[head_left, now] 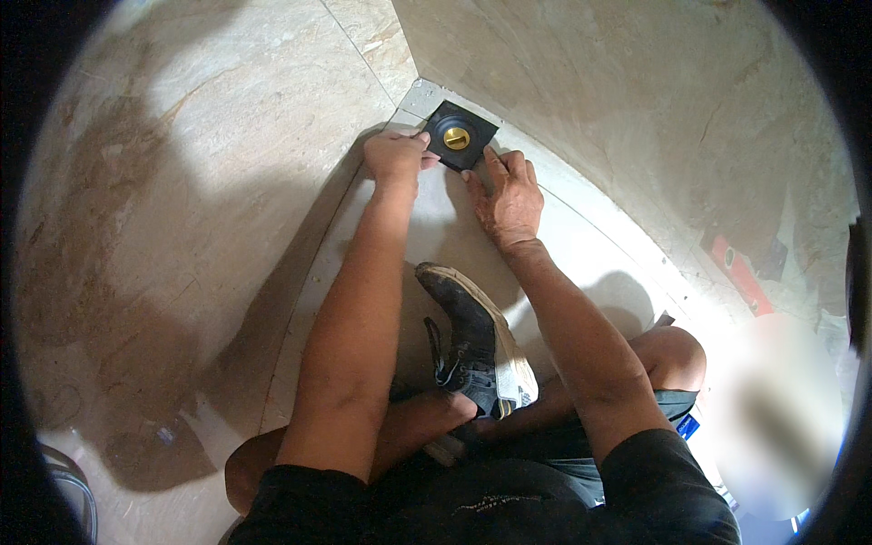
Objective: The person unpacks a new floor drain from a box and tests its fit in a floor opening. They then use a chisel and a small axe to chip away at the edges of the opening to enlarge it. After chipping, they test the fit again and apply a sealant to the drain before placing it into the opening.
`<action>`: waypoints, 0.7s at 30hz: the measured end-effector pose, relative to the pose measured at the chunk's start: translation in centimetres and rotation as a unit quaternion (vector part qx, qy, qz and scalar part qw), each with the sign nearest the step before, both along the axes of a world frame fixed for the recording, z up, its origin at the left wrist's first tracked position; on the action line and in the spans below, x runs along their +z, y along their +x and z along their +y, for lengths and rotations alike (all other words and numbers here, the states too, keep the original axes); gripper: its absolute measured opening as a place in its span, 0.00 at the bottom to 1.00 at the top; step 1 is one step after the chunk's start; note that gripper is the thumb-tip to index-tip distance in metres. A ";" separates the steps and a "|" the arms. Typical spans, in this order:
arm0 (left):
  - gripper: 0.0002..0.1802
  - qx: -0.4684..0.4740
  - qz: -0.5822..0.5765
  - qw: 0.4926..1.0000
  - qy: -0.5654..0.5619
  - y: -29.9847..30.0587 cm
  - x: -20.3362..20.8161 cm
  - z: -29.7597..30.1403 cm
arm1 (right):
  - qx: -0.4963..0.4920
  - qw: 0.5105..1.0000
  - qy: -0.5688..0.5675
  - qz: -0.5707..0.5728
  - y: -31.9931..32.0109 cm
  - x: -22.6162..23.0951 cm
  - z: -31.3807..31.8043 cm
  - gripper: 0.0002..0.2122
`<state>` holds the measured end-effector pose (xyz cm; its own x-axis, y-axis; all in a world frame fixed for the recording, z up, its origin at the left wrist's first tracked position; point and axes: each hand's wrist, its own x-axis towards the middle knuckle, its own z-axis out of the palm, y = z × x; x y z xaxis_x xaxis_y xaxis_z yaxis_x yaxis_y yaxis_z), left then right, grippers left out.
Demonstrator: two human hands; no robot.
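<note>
A black square floor drain (472,125) with a round brass-coloured centre lies at the corner where the two tiled walls meet. My left hand (396,159) is closed on its left edge, thumb on top and fingers at the side. On the near right edge, my right hand (509,195) pinches the drain between thumb and fingers. The drain's underside and whatever lies beneath it are hidden.
Marbled wall panels stand on the left (182,227) and right (618,100). My black shoe (472,350) rests on the pale floor tile (436,222) between my forearms. A red bar-shaped tool (740,277) shows at the right; a grey cable (86,500) curves at lower left.
</note>
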<state>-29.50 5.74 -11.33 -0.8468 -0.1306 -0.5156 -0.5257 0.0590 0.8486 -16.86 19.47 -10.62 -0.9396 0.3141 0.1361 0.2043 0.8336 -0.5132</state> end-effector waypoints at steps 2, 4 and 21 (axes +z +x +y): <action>0.07 0.006 0.014 1.000 -0.019 -0.1 -0.2 0.5 | -0.004 1.000 0.007 0.003 -0.1 -0.1 0.1 0.24; 0.08 -0.001 0.026 0.999 -0.044 -0.3 -0.9 0.6 | -0.005 1.000 0.005 0.001 -0.1 -0.1 0.1 0.24; 0.18 -0.128 0.210 0.939 -0.241 1.8 1.1 0.0 | -0.007 1.000 0.009 0.027 -0.1 -0.5 0.2 0.23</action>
